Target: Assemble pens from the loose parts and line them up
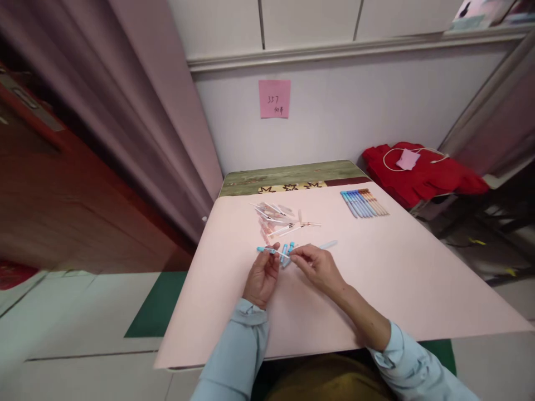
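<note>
My left hand (262,277) is closed in a pinch on a thin blue pen part (267,250) whose end sticks out to the left. My right hand (318,266) is closed too, pinching the same slim piece near its right end, just above the pink tabletop (397,278). Between my hands lie a few short blue caps (286,250). A clear pale-blue barrel (328,244) rests just beyond my right hand. Farther back sits a loose heap of clear barrels and thin refills (281,219).
A neat row of assembled blue and brown pens (364,203) lies at the back right of the table. A red cloth (418,170) with a white cable sits on a seat to the right. A pink sticky note (274,98) hangs on the wall.
</note>
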Motion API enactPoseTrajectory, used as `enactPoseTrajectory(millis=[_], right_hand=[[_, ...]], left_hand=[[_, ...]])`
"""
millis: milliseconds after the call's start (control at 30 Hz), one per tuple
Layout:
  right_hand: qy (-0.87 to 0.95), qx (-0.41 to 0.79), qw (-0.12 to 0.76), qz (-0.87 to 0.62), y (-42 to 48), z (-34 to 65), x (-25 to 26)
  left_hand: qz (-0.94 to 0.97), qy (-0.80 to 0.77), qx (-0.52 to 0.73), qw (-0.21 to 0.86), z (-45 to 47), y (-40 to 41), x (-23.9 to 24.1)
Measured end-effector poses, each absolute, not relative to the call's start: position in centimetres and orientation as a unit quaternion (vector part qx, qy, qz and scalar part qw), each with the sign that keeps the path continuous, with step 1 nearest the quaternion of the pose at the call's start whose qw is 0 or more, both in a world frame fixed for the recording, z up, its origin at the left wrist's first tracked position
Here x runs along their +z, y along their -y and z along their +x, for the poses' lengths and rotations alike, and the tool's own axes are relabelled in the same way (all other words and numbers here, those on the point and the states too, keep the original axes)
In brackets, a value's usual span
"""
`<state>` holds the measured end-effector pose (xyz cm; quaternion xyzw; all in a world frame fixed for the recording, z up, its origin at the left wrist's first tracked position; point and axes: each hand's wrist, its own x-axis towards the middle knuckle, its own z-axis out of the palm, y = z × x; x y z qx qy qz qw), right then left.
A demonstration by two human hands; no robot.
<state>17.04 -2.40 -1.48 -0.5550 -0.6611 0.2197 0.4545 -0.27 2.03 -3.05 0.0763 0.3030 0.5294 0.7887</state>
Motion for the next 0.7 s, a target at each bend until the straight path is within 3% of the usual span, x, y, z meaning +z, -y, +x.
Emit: enactPoseTrajectory(millis=[167, 267, 467, 600, 700], right_hand=[[0.665, 0.039, 0.305, -0.680, 1.8, 24.2, -2.9], [0.701, 0.013, 0.236, -0.673, 1.5, 26.9, -4.4], [0.690, 0.015, 0.294, -0.661, 1.8, 26.6, -3.9], [0.632, 0.091, 0.361, -0.680, 3.2, 23.4, -1.6], [0.640, 0.138, 0.362, -0.664, 4.3, 20.8, -0.6]], left_hand=[[0.045, -0.306, 0.564, 0.766, -0.1, -2.4, -2.8], [0.040, -0.302, 0.568, 0.765, 0.0, -2.5, -2.7], [0.037, -0.301, 0.576, 0.759, -0.1, -2.5, -3.0], [0.041, -0.296, 0.584, 0.755, 0.0, -2.5, -3.0], [0.037, -0.294, 0.583, 0.757, 0.0, -2.5, -2.9]])
